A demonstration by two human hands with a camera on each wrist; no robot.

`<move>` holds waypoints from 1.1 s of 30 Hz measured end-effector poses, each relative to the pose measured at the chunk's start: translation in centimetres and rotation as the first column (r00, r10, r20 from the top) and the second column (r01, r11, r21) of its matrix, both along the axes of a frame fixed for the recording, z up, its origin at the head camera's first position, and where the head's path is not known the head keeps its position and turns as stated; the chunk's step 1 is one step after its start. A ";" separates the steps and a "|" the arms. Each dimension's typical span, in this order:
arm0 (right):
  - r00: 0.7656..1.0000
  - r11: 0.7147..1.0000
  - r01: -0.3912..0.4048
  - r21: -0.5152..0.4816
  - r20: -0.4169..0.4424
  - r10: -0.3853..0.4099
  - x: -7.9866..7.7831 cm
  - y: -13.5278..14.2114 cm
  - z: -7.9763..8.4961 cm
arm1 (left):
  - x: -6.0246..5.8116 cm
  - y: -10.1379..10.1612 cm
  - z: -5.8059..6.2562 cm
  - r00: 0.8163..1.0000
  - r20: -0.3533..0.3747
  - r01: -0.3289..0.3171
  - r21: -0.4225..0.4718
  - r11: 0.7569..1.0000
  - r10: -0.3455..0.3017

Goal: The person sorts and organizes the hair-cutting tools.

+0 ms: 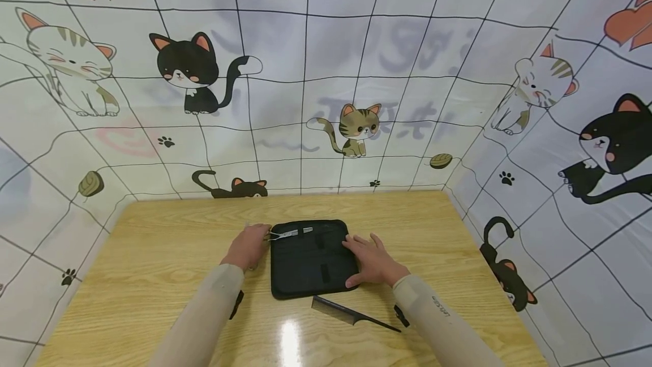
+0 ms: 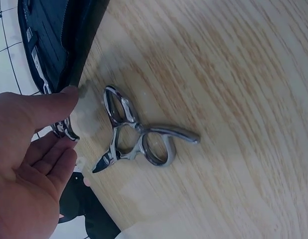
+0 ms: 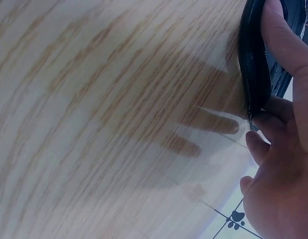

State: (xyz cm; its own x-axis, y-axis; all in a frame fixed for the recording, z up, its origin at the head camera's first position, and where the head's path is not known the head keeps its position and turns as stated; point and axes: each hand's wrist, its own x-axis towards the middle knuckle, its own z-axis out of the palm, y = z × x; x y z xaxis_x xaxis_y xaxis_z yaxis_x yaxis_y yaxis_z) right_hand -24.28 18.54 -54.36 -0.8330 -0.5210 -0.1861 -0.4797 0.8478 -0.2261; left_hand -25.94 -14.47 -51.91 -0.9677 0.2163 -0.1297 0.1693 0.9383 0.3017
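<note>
A black zip case (image 1: 311,265) lies spread flat on the table, with elastic loops on its inner face. Silver scissors (image 1: 290,234) lie along its upper edge, their blades under a loop. My left hand (image 1: 249,245) pinches their handle end between thumb and fingers at the case's left side. In the left wrist view, a second pair of silver scissors (image 2: 139,132) rests on the wood beside that hand. My right hand (image 1: 374,259) grips the case's right edge, thumb over the rim (image 3: 256,59). Below the case lies a black rat-tail comb (image 1: 338,309).
The wooden table (image 1: 168,254) meets a white cloth wall (image 1: 285,95) printed with cats and grid lines at the back. Similar cloth closes off both sides. Dark pieces of the wrist gear show beside both sleeves.
</note>
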 end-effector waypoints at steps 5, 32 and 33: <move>1.000 1.000 0.000 0.005 -0.002 0.000 0.0 0.0 -0.1 | -0.3 0.4 -0.3 1.000 -0.003 -0.014 0.033 0.999 0.015; 1.000 1.000 0.002 -0.003 0.002 -0.002 0.1 -0.1 0.2 | -0.2 1.2 -1.0 0.998 -0.051 0.050 0.117 0.992 -0.044; 1.000 1.000 0.002 0.000 0.001 -0.002 0.1 -0.1 0.2 | -0.2 1.2 -1.0 0.998 -0.053 0.052 0.115 0.992 -0.046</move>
State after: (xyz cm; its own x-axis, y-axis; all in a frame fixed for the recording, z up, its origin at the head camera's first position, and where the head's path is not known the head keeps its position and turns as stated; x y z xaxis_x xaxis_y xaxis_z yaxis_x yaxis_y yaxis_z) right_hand -24.19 18.47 -54.19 -0.8339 -0.5193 -0.1868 -0.4777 0.8487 -0.2268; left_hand -26.12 -13.26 -52.93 -0.9602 0.2744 -0.0523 0.2319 0.8873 0.3986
